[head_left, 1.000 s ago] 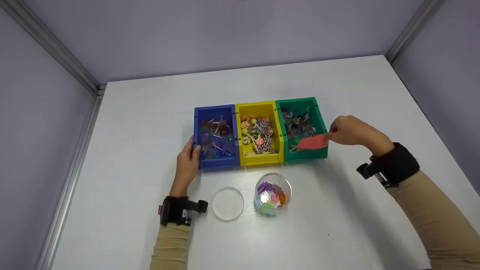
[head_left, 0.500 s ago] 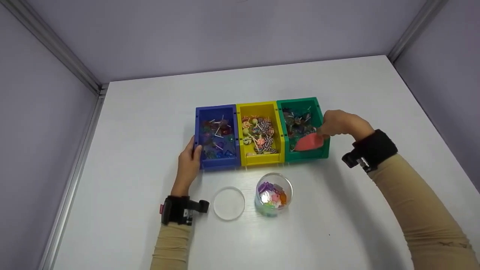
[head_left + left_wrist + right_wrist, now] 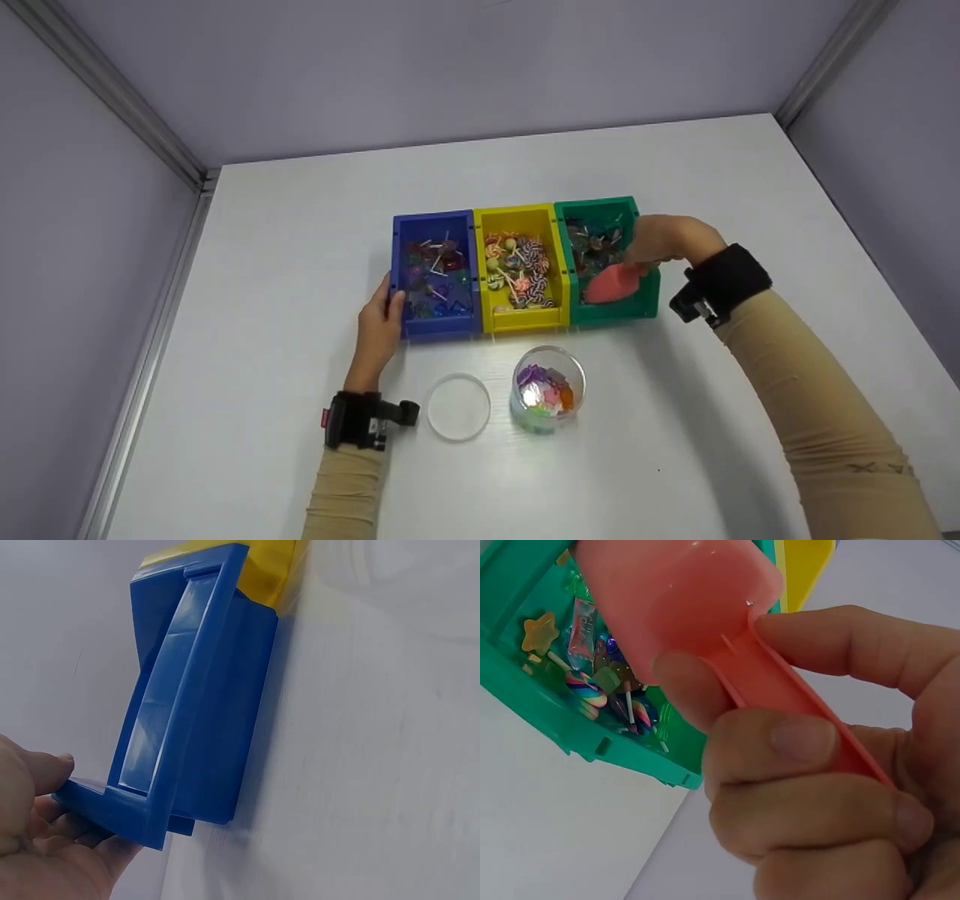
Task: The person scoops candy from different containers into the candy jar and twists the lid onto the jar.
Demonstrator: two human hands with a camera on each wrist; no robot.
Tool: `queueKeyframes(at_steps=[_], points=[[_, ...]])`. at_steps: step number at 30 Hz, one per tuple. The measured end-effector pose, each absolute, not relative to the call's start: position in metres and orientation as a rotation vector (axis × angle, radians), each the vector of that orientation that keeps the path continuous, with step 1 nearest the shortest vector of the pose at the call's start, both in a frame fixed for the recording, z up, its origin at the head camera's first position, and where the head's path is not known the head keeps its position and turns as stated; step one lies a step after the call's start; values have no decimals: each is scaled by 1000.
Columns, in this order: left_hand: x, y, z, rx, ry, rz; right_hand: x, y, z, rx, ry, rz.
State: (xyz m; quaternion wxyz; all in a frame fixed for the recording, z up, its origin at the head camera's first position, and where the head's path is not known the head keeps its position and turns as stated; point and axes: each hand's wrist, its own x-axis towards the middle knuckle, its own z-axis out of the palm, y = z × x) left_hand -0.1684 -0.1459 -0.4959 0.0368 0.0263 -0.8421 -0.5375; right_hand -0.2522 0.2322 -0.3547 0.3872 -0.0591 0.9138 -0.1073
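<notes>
My left hand (image 3: 377,330) grips the outer side wall of the blue bin (image 3: 441,326), thumb over the rim and fingers outside, as the left wrist view (image 3: 67,840) also shows. My right hand (image 3: 667,238) holds a pink scoop (image 3: 611,284) by its handle, fingers curled round it in the right wrist view. The scoop's bowl is inside the green bin (image 3: 616,311), over small candy-like charms (image 3: 585,690), among them a star and striped lollipops. Between the two bins stands a yellow bin (image 3: 525,321) with swirled lollipops (image 3: 517,270).
In front of the bins stands a round clear jar (image 3: 576,367) with colourful pieces at its bottom. A clear round lid (image 3: 459,407) lies to its left on the white table (image 3: 600,480). Pale walls (image 3: 480,75) close off the back and sides.
My right hand has moved left and inward over the green bin, tilting the scoop so its bowl points further down. My left hand stays at the blue bin.
</notes>
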Motion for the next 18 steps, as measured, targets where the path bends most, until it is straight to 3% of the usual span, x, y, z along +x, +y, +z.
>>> queueKeyframes(at_steps=[18], points=[[-169, -143, -495, 22, -2580, -1689, -233, 213, -368, -35, 2401, -189]])
